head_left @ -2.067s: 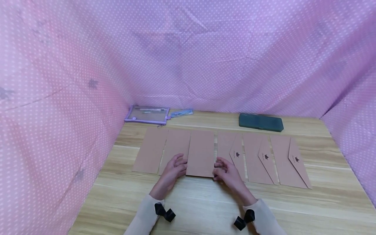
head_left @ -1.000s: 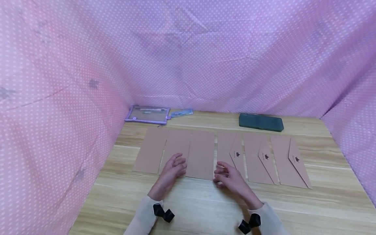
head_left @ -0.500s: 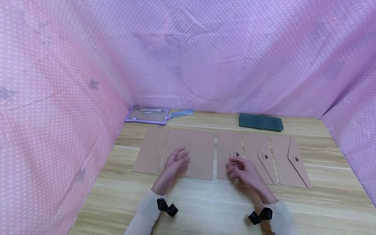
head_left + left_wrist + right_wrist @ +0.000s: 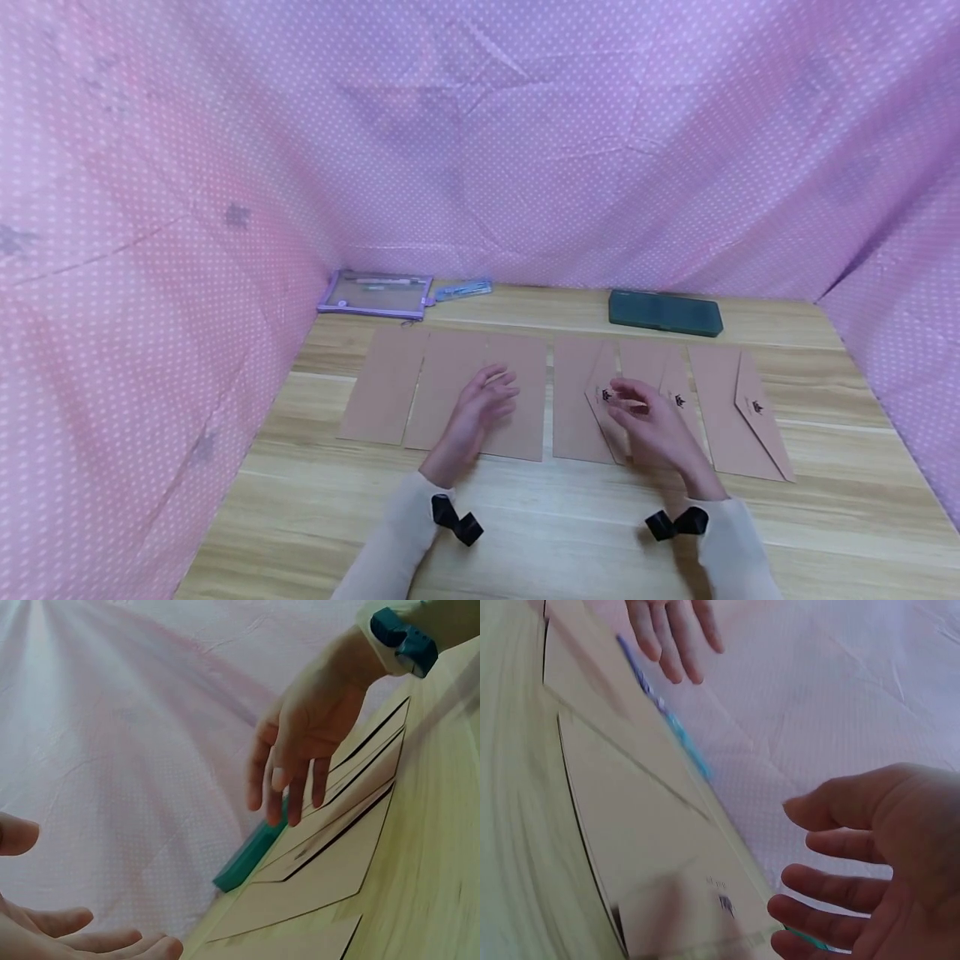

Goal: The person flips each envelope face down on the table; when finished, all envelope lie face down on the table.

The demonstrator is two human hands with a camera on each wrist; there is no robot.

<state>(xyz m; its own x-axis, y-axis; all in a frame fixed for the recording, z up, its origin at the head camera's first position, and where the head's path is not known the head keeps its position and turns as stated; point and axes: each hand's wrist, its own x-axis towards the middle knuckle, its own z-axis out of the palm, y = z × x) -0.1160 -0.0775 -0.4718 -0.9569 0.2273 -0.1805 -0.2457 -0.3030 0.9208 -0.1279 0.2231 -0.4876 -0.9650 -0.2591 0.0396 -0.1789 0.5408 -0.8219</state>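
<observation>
Envelopes [image 4: 573, 429], three of them, brown and closed, lie side by side in the right part of the tabletop [image 4: 540, 533]; three plain brown panels [image 4: 378, 387] of like outline carry the row on toward its left edge. Each flap [image 4: 768, 429] bears a black crown [image 4: 757, 407] with tiny lettering beside it, too small for me to read from my end. The long axes run from the near edge toward the far edge, and the flap tips point to the left edge.

I see the left hand [image 4: 480, 408] above the second and third panels and the right hand [image 4: 652, 421] above the left and middle envelopes; on both, thumb and fingers are apart and grip nothing.

Farther out, a purple-edged pouch [image 4: 378, 298] with pens inside sits near the far left corner, a blue packet [image 4: 463, 289] just beside it. Toward the far edge, right of the middle, lies a dark green case [image 4: 665, 312]. Behind hangs a pink dotted curtain [image 4: 525, 167].
</observation>
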